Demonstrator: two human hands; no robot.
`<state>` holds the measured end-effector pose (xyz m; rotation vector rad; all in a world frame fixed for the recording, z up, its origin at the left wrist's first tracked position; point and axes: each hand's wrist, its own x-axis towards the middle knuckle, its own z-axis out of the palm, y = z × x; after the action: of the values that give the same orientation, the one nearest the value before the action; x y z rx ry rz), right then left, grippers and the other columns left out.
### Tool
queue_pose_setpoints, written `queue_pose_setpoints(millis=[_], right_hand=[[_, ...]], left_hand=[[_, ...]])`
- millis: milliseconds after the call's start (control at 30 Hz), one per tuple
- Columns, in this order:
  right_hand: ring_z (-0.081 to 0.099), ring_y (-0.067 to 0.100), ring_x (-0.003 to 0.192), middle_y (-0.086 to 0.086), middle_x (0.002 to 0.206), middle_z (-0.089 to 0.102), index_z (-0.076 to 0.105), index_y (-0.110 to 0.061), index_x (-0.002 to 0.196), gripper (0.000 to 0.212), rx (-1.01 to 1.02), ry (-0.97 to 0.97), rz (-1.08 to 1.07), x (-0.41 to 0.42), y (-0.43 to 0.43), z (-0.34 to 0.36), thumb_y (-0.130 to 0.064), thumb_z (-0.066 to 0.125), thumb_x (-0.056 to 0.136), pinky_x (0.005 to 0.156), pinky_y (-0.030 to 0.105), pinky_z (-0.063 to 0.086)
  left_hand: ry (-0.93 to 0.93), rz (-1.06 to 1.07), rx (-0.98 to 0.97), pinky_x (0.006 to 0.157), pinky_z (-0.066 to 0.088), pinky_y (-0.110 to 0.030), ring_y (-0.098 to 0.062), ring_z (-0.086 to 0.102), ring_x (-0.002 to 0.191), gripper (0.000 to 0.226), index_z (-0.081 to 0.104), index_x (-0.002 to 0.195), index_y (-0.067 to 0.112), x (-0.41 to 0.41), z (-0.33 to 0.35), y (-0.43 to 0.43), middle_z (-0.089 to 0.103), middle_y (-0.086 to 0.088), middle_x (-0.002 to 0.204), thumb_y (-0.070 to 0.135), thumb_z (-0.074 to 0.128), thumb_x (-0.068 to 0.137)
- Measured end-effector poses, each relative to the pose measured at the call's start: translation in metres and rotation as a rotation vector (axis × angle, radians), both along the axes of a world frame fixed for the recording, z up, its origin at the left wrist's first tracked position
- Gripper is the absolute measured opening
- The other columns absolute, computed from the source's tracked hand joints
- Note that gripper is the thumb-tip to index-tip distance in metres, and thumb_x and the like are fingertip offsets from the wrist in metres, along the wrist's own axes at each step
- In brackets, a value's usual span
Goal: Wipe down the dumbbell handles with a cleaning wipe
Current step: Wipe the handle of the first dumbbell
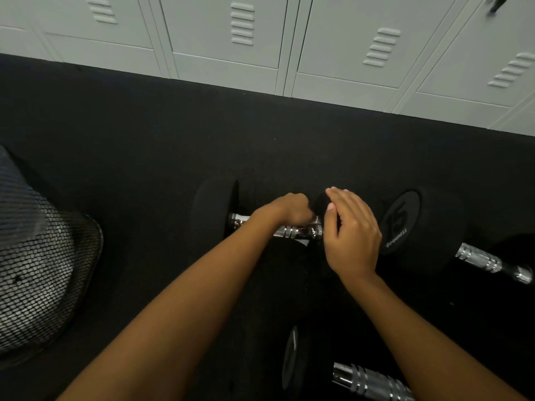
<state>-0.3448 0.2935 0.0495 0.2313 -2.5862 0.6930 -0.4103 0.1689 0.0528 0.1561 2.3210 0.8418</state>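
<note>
Dumbbell (pixel 260 224) lies on the black floor (pixel 130 169) at frame centre, chrome handle (pixel 292 231) running left-right between two black heads. My left hand (pixel 289 209) is curled down onto the handle, fingers pressed together. Can't see a wipe under it, so can't tell if it's pinching one. Right hand (pixel 351 230) lies flat on the right head (pixel 324 206), fingers together, prob. steadying. Expect it heavy, rigid, prone to roll; chrome slick w/ grooved bands. Brace by the head, wipe around the bar. Two more handles lower right (pixel 489 263), (pixel 367 382).
</note>
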Motion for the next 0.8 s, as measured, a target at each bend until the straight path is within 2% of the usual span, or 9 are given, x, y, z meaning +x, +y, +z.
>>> queue_pose_setpoints(millis=[67,133,200,233,333,433,600,733,800], right_hand=[[0.052,0.018,0.12,0.005,0.12,0.064,0.061,-0.01,0.12,0.041,-0.006,0.004,0.0,0.0,0.001,0.0,-0.025,0.035,0.092,0.102,0.042,0.041],[0.053,0.019,0.119,0.005,0.12,0.064,0.062,-0.009,0.119,0.041,-0.011,0.011,-0.004,0.0,0.0,0.0,-0.025,0.036,0.092,0.102,0.042,0.041],[0.053,0.019,0.118,0.005,0.119,0.064,0.063,-0.009,0.118,0.041,-0.008,0.016,-0.006,-0.001,0.0,0.0,-0.025,0.036,0.092,0.101,0.041,0.041],[0.053,0.019,0.118,0.005,0.119,0.064,0.063,-0.009,0.118,0.041,-0.007,0.016,-0.005,0.0,-0.001,0.0,-0.025,0.036,0.092,0.101,0.042,0.041],[0.053,0.02,0.118,0.006,0.119,0.064,0.063,-0.009,0.118,0.041,-0.008,0.013,0.001,0.0,-0.001,0.001,-0.025,0.035,0.092,0.101,0.042,0.042],[0.053,0.02,0.119,0.006,0.12,0.064,0.062,-0.009,0.119,0.042,0.002,0.009,-0.004,0.0,-0.001,0.001,-0.025,0.034,0.092,0.101,0.042,0.041],[0.053,0.02,0.119,0.006,0.12,0.064,0.062,-0.009,0.119,0.042,-0.002,0.007,-0.006,0.0,-0.001,0.001,-0.025,0.035,0.092,0.102,0.041,0.041],[0.053,0.02,0.118,0.006,0.12,0.064,0.062,-0.008,0.119,0.042,0.002,0.002,-0.007,-0.002,-0.002,0.001,-0.025,0.035,0.092,0.101,0.042,0.041],[0.054,0.021,0.118,0.007,0.119,0.064,0.062,-0.008,0.118,0.042,0.0,0.007,-0.004,-0.002,-0.002,0.002,-0.025,0.034,0.091,0.101,0.043,0.042]], left_hand=[[0.022,0.015,0.071,0.074,0.042,-0.026,-0.013,0.056,0.083,0.027,0.063,0.089,0.008,0.007,0.001,-0.006,0.061,-0.009,0.096,0.028,0.047,0.096],[0.039,0.02,0.103,0.083,0.041,-0.027,-0.015,0.058,0.097,0.032,0.064,0.104,0.007,0.013,0.003,-0.016,0.062,-0.01,0.11,0.032,0.046,0.096],[0.083,0.004,0.065,0.091,0.042,-0.031,-0.018,0.056,0.108,0.035,0.062,0.115,0.01,0.017,0.006,-0.021,0.061,-0.008,0.12,0.035,0.047,0.095],[0.123,-0.019,0.036,0.091,0.044,-0.033,-0.017,0.058,0.105,0.034,0.063,0.114,0.011,0.018,0.009,-0.02,0.063,-0.007,0.118,0.035,0.047,0.095],[0.305,-0.064,-0.032,0.076,0.049,-0.034,-0.015,0.06,0.082,0.027,0.065,0.103,0.013,0.031,0.014,-0.009,0.065,-0.004,0.095,0.031,0.046,0.096],[0.484,-0.116,-0.107,0.067,0.044,-0.033,-0.022,0.062,0.083,0.024,0.062,0.1,0.014,0.049,0.012,-0.006,0.063,-0.004,0.088,0.029,0.044,0.097],[0.715,-0.193,-0.126,0.092,0.046,-0.034,-0.018,0.061,0.105,0.033,0.054,0.124,0.015,0.064,0.001,-0.027,0.064,-0.004,0.118,0.03,0.045,0.097],[0.832,-0.197,-0.17,0.081,0.05,-0.036,-0.023,0.065,0.09,0.018,0.064,0.104,0.012,0.069,-0.003,-0.009,0.069,-0.008,0.1,0.021,0.053,0.092],[0.878,-0.21,-0.126,0.08,0.053,-0.037,-0.025,0.067,0.089,0.015,0.065,0.1,0.008,0.07,-0.007,-0.003,0.07,-0.011,0.097,0.013,0.061,0.086]])
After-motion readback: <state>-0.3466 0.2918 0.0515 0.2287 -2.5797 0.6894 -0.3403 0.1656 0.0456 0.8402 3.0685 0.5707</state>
